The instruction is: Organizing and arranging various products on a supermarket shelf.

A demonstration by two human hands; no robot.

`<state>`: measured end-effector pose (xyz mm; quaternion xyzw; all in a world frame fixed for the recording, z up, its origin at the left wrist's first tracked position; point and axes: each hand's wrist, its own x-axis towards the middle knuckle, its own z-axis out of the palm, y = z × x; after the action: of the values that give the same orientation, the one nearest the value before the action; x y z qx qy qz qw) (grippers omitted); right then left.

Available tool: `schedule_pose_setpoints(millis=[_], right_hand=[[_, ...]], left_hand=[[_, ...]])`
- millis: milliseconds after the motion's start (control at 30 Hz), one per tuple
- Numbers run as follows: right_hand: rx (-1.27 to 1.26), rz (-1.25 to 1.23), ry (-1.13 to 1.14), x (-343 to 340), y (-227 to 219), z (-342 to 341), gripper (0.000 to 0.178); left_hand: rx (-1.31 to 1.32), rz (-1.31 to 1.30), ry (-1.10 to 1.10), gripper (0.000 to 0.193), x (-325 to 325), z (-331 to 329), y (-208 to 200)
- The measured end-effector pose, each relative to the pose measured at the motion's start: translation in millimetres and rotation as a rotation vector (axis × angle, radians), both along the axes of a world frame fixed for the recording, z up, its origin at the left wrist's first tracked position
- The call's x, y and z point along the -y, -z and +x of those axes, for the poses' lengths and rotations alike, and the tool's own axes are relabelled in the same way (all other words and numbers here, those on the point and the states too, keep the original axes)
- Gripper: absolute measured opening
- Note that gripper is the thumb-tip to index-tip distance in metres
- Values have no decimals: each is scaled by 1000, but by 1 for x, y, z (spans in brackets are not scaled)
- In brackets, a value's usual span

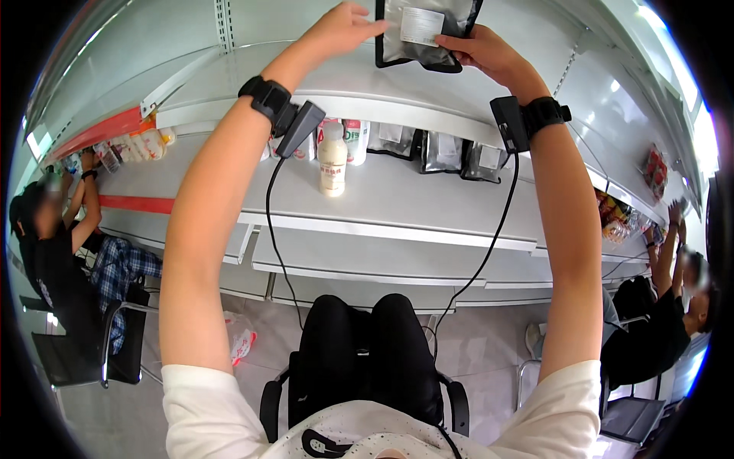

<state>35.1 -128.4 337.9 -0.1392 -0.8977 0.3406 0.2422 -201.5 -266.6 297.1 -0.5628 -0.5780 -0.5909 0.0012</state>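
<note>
My right hand point(493, 53) grips a flat silver pouch point(419, 27) with black edges and a white label, at the top of the head view. Its thumb lies on the pouch's front, and the other fingers are mostly behind it. To the left, my left hand point(344, 29) holds nothing; its fingers stretch toward the pouch's left edge, and whether they touch it is hard to tell. On the shelf below stand a cream-coloured bottle point(332, 164) and a can point(356, 142) with red and green print. Several similar silver pouches point(442, 153) are lined up right of them.
An upper shelf edge point(367, 109) runs under my raised hands. Cables hang from devices strapped to both wrists. One person point(61, 260) sits at the far left shelves, and people in black point(650, 344) sit at the right. A red packet point(655, 172) stands on the right shelf.
</note>
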Motion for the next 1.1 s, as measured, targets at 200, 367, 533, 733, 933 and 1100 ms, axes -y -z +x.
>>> schedule_pose_setpoints(millis=[200, 367, 533, 733, 933, 1100], right_hand=[[-39, 63, -59, -109, 10, -31, 31], [-26, -142, 0, -136, 10, -57, 29], [-160, 16, 154, -156, 20, -73, 33], [-167, 19, 263, -168, 21, -78, 41], [-285, 66, 355, -165, 28, -88, 46], [-314, -202, 377, -180, 16, -69, 65]], left_hand=[[-230, -19, -132, 33, 11, -11, 12], [-244, -23, -114, 23, 24, -8, 16], [-331, 2, -95, 21, 30, 4, 17], [-317, 3, -101, 21, 30, 9, 14], [-309, -43, -136, 22, 31, 6, 17], [-287, -39, -131, 23, 27, 11, 13]])
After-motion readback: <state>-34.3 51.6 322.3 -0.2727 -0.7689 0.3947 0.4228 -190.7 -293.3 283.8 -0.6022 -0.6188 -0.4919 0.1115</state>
